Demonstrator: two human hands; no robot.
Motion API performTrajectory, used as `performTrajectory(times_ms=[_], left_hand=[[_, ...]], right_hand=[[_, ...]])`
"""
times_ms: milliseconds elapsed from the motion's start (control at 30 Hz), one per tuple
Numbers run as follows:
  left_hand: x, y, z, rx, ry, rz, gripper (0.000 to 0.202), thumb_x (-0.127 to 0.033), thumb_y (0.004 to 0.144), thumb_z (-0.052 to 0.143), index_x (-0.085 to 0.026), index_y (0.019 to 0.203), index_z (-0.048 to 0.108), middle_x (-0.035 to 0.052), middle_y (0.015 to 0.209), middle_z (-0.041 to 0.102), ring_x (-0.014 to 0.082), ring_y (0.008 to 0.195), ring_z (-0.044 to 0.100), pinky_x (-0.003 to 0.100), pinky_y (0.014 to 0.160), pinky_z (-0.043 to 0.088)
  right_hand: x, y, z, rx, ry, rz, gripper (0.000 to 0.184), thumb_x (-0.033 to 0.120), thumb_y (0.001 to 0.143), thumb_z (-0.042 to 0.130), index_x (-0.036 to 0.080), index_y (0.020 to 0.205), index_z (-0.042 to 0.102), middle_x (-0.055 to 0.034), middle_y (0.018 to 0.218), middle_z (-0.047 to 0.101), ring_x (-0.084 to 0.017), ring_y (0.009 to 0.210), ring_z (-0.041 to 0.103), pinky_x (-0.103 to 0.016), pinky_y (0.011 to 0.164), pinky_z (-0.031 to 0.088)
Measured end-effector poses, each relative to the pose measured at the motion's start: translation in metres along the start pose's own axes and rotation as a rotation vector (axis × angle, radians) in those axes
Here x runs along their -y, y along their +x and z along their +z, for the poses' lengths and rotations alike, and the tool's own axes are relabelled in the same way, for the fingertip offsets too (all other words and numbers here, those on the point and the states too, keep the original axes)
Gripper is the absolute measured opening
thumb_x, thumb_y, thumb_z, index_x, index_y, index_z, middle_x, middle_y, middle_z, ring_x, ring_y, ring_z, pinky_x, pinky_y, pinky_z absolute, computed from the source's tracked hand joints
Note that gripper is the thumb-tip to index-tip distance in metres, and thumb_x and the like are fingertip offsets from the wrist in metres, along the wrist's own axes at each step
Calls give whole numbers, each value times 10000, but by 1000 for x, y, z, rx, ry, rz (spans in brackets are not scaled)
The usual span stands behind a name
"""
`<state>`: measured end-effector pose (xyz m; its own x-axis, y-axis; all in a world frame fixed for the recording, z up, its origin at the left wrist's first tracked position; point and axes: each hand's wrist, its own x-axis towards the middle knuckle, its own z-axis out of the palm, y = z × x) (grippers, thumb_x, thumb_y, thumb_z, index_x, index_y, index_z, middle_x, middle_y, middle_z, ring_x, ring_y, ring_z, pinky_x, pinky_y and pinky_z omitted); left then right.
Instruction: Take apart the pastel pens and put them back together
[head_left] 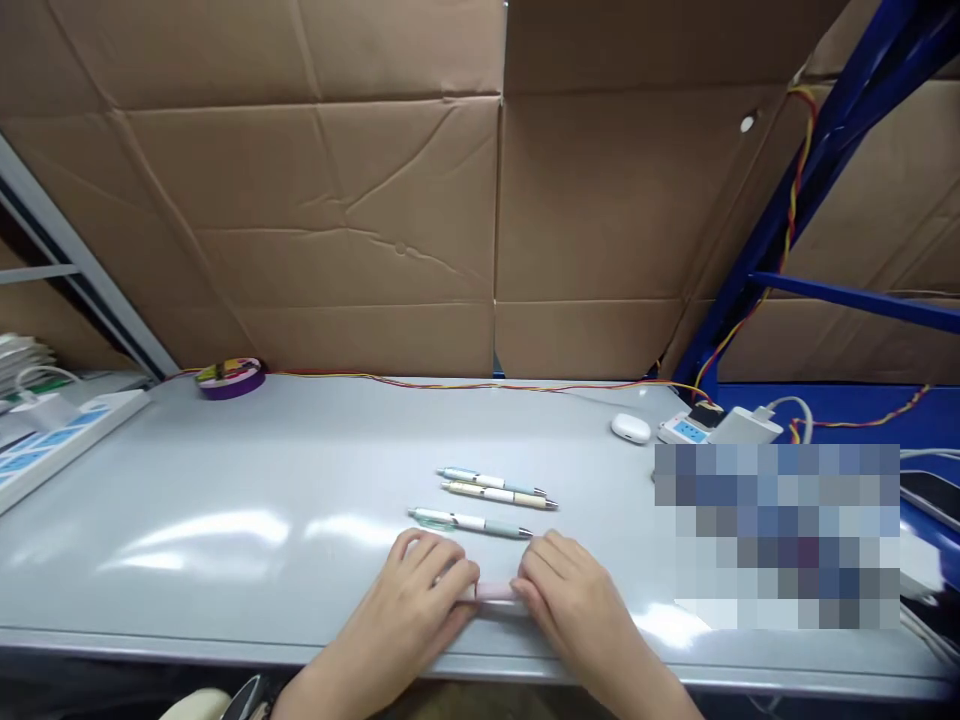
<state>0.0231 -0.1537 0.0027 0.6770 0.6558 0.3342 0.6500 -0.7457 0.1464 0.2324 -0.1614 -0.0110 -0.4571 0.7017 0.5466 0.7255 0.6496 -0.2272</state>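
Note:
My left hand [420,595] and my right hand [574,595] are both closed around the ends of a pale pink pen [496,592], held level just above the grey table [225,500] near its front edge. Only the pen's middle shows between my fingers. Just beyond my hands lies a green-and-white pen [471,522]. Farther back two more pens lie side by side: a blue one [487,480] and a beige one [499,494]. All three point left to right.
A white earbud case [631,428] and a white charger with power strip [739,425] sit at the right. A purple tape roll [230,379] is at the back left, another power strip [52,440] at the left edge. Cardboard walls the back.

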Motion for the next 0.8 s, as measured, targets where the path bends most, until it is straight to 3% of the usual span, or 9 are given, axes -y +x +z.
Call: performTrajectory(times_ms=[100,167,400,633,800], left_hand=[[0,-3,8,-61,100,114,246,-123,953,336,-195,757,465,-12,667,519,162,581,450,277,555,331],[0,-4,11,-78,116,135,288,-165,983,299,-195,742,454,-20,623,505,151,527,430,270,506,287],[-2,-4,8,-36,99,97,351,-254,1011,244,-202,728,445,-26,600,533,147,507,470,273,476,276],[-3,-2,4,4,44,17,378,-296,1018,191,-208,765,457,-21,632,584,149,518,533,268,478,325],[-4,-2,4,48,37,-2,332,-305,1013,222,-211,819,474,-13,677,615,162,562,582,264,502,374]], right_hand=[[6,-1,6,-102,14,-2,410,217,986,304,196,596,429,7,548,480,-140,531,418,-268,505,282],[7,-2,6,-98,87,44,406,215,984,328,193,587,409,17,534,458,-126,520,404,-256,504,273],[3,-2,-1,-50,264,38,382,288,995,336,203,625,377,17,586,457,-129,563,421,-237,523,327],[5,1,-6,46,362,149,255,393,975,368,204,841,474,-21,776,549,-156,694,519,-252,605,414],[5,-1,-1,65,243,193,452,419,989,284,205,618,428,11,563,477,-139,523,455,-256,491,308]])
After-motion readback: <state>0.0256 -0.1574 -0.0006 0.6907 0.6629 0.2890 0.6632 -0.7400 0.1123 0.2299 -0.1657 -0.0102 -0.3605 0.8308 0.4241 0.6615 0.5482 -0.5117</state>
